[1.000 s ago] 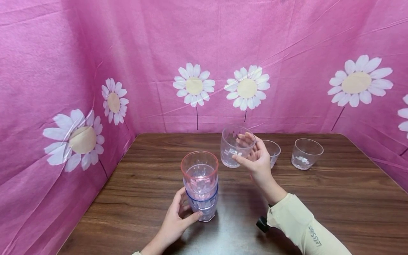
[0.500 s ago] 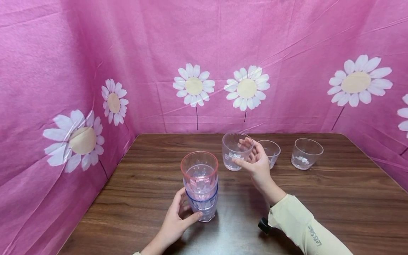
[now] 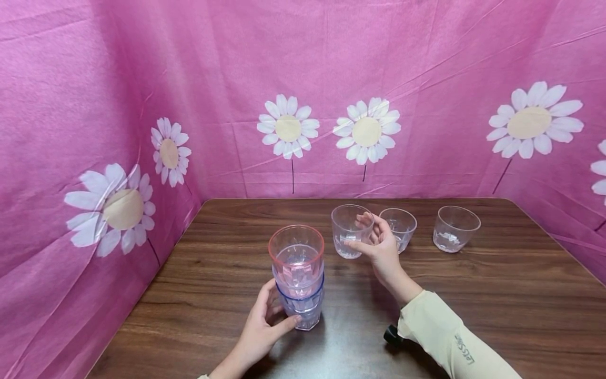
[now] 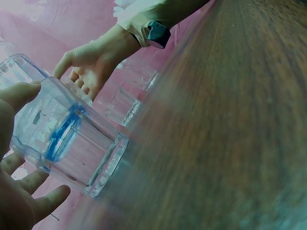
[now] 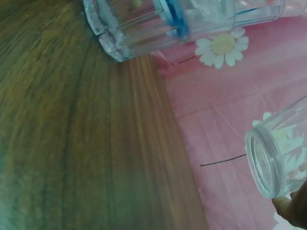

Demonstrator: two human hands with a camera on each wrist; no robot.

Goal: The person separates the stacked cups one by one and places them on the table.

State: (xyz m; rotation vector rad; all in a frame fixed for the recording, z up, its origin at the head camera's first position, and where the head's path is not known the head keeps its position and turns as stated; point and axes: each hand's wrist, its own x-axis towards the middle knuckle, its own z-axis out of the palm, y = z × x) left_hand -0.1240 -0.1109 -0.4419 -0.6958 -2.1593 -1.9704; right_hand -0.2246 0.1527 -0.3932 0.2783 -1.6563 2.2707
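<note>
Head view: above the table (image 3: 203, 295), toward its far edge, a clear cup (image 3: 343, 229), probably light, stiff and slippery, best gripped round its sides, is held by the right hand (image 3: 384, 251), and a cup stack (image 3: 300, 273) by the left hand (image 3: 261, 327).

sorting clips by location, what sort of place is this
Probably a staged recording corner rather than a lived-in room, though nothing beyond it shows: a pink cloth printed with daisies hangs behind and on both sides of the table.
</note>
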